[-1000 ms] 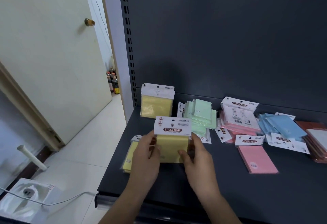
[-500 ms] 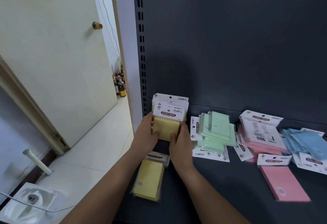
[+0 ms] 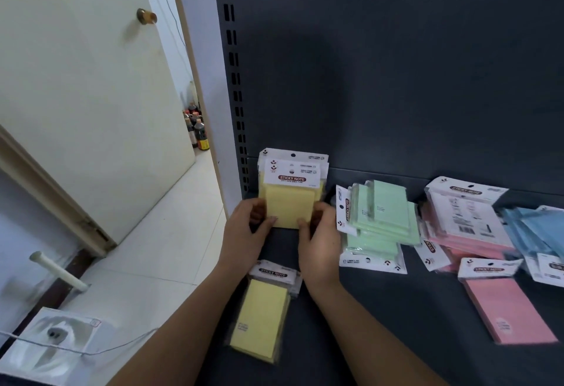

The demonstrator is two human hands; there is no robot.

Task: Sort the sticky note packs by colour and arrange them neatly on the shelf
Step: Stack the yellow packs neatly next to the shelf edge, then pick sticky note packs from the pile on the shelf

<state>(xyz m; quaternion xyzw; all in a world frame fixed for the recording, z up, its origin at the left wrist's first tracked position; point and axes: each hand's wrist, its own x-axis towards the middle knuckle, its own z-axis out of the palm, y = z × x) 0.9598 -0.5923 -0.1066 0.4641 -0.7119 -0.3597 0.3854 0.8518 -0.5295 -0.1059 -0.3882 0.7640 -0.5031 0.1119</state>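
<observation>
Left grip and right grip pinch the sides of a yellow pack. It stands upright against the other yellow packs in the back left corner of the shelf. The yellow sorting looks underway. Next comes a gentle let-go, then probably the flat yellow pack near the front.

Two bare forearms, left hand and right hand with short nails
</observation>
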